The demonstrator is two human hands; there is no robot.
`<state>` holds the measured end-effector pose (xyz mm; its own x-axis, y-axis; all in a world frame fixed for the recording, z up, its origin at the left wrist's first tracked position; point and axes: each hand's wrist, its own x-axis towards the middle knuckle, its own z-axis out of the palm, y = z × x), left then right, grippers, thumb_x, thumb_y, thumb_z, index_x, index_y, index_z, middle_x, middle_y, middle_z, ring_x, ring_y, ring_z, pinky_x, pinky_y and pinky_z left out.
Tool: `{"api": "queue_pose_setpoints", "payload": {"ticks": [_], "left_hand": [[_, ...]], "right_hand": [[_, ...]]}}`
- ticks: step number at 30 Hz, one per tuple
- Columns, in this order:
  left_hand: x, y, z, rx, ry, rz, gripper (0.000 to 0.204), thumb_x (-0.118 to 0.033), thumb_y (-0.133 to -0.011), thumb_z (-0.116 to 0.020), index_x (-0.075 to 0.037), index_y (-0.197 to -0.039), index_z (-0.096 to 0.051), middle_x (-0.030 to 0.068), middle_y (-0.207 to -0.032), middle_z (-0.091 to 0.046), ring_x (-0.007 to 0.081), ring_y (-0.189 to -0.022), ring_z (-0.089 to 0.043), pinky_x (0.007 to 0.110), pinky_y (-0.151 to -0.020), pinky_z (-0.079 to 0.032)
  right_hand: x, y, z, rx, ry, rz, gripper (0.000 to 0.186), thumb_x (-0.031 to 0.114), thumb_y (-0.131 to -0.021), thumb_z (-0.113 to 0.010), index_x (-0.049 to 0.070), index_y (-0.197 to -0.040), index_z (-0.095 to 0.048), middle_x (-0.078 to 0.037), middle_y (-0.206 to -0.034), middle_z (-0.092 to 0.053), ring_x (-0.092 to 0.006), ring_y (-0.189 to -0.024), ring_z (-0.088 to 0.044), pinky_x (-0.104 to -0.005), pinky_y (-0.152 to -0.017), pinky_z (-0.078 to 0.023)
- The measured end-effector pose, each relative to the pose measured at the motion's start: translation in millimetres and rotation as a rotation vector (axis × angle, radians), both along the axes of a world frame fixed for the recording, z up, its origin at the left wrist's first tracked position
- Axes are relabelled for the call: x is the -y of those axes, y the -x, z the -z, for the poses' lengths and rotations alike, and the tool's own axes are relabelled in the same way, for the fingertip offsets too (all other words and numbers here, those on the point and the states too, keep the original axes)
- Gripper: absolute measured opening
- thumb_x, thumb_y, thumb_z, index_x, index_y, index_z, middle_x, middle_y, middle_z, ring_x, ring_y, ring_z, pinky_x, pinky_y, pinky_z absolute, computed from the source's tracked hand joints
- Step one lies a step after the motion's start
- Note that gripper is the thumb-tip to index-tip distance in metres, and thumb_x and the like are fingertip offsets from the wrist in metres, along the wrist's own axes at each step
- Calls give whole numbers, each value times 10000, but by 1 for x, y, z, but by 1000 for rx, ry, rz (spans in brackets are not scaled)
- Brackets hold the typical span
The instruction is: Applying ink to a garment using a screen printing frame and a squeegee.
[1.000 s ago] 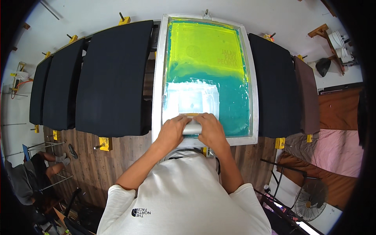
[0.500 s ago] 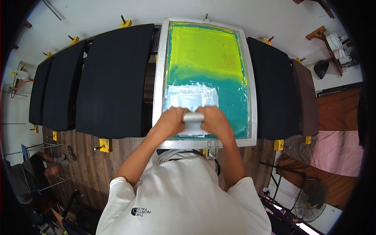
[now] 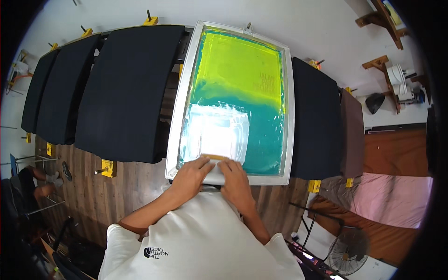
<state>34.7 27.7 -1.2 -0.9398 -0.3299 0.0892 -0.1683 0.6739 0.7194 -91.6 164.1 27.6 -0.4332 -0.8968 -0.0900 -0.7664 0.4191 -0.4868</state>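
Observation:
My left hand and my right hand grip a squeegee side by side, fingers wrapped over it. The squeegee has a grey handle and a tan edge that faces away from me. It is at the near end of a screen printing frame with silvery metal sides. White ink lies in a streaky, shiny patch on the near left of the mesh. The mesh is teal near me and yellow-green farther off, with faint lettering in its far right part.
Black fabric-covered boards stand in a row to the left, with another black board and a brown one to the right. Yellow clamps hold the board ends. A fan stands at the lower right. A person sits at far left.
Both hands have drawn the squeegee toward me, to the frame's near edge, and tilted it so its tan edge shows. My view has turned slightly.

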Motion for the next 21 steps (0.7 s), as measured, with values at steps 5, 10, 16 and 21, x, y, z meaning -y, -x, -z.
{"api": "queue_pose_setpoints", "payload": {"ticks": [5,10,16,21], "left_hand": [[25,22,-21,117,-115,59,500,106,-647,-635,23,-1140,-659,213,-1086,-676,393,-994,-649,437,-881,-524],[73,79,-8,69,22,-15,431,63,-694,-648,-65,-1102,-702,195,-955,-706,379,-885,-679,451,-807,-546],[63,76,17,-119,16,-98,379,99,-687,-622,-19,-1040,-692,202,-998,-693,386,-888,-670,455,-803,-539],[17,24,4,38,34,-13,618,146,-596,-641,13,-1198,-607,215,-1278,-590,410,-1059,-614,445,-936,-507]], "right_hand": [[17,27,-4,28,9,-48,422,-70,-661,-616,36,-1067,-654,-165,-1027,-653,-377,-993,-602,-467,-840,-496],[77,86,0,-71,-67,-28,316,-25,-725,-644,91,-1018,-662,-161,-981,-655,-371,-963,-627,-478,-806,-524],[73,77,11,-89,-85,17,350,-30,-724,-641,71,-1059,-639,-160,-1064,-639,-376,-1039,-601,-476,-818,-514],[23,23,14,-62,71,54,541,-109,-601,-631,31,-1123,-610,-161,-1135,-619,-368,-1096,-564,-443,-922,-477]]}}
